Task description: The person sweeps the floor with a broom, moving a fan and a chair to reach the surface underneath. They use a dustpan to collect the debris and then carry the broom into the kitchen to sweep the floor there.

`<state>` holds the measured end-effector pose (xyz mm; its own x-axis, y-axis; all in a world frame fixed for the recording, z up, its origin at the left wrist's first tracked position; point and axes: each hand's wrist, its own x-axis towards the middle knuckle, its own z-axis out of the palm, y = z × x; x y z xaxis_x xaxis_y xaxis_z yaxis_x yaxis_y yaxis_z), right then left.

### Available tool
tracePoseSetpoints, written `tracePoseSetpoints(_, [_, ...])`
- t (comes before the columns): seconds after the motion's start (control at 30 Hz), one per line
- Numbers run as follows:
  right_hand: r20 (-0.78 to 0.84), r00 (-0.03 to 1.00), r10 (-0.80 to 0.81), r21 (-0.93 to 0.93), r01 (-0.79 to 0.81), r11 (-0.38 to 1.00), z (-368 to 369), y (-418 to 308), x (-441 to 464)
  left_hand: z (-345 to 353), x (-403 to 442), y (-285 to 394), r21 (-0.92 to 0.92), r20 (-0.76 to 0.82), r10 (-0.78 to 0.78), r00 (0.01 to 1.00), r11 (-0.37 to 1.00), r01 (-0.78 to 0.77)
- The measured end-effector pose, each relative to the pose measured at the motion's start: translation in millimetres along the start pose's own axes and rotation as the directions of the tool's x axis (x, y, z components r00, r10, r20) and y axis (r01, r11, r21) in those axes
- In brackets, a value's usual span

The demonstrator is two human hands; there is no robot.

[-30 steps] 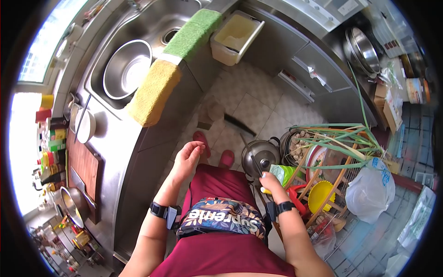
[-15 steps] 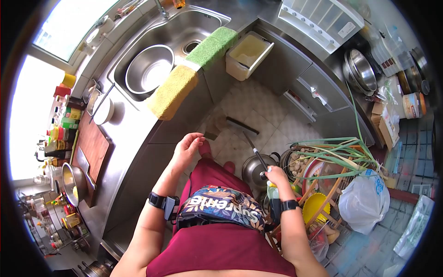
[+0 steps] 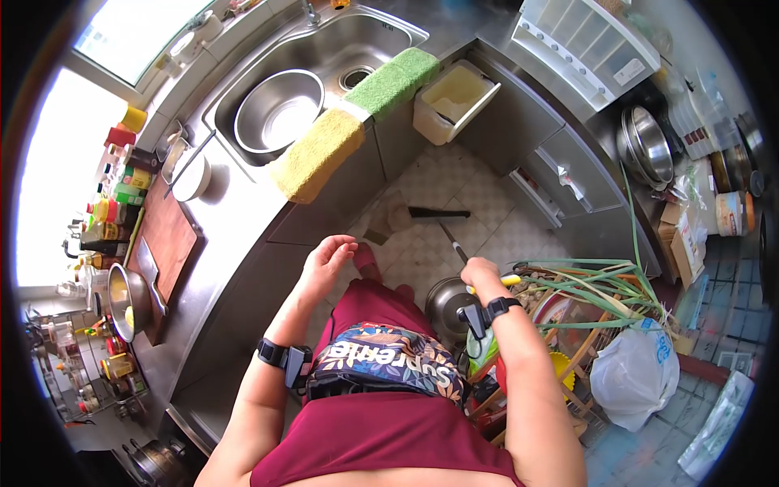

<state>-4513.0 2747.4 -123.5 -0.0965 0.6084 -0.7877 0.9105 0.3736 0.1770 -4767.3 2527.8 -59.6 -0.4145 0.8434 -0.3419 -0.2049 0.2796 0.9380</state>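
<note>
My right hand (image 3: 484,276) is closed round the handle of a broom (image 3: 451,234). Its narrow dark head rests on the tiled floor (image 3: 479,191), away from my feet. A yellow part shows beside the fist, but I cannot tell whether it belongs to the handle. My left hand (image 3: 329,260) hangs in the air above my pink shoe (image 3: 367,261), empty, its fingers loosely bent and slightly apart. On the floor near that shoe lies a brownish flat thing (image 3: 389,217), too blurred to name. A lidded metal pot (image 3: 445,304) stands below my right hand, partly hidden by the wrist.
To the left, the counter carries a sink with a steel basin (image 3: 280,109), a cutting board (image 3: 172,243) and a cleaver (image 3: 151,272). Yellow (image 3: 320,158) and green cloths (image 3: 393,85) cover its edge. A bin (image 3: 454,101) hangs from the cabinet. Green onions (image 3: 600,284) and a white bag (image 3: 637,377) are at right.
The broom head has swung level and shifted slightly right across the floor. My right hand has moved up the picture with the handle. The left hand has hardly moved.
</note>
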Motion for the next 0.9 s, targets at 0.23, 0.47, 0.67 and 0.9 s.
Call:
tracePoseSetpoints(0.23, [0.057,0.998,-0.036,-0.182,0.045,0.982,-10,48,-33,13,10,6,-0.072,0.044,0.000,0.999,0.997,0.003])
tracePoseSetpoints(0.47, [-0.066,0.995,-0.076,-0.084,0.070,0.994,-6,67,-55,27,15,7,-0.126,0.091,0.005,0.996,0.992,0.007])
tracePoseSetpoints(0.67, [-0.145,0.987,-0.064,0.013,0.067,0.998,7,58,-61,26,13,12,-0.056,0.081,-0.004,0.997,0.998,0.009])
tracePoseSetpoints(0.9, [-0.185,0.974,-0.128,0.026,0.135,0.990,26,37,-62,23,20,11,-0.072,0.101,0.010,0.995,0.997,-0.003])
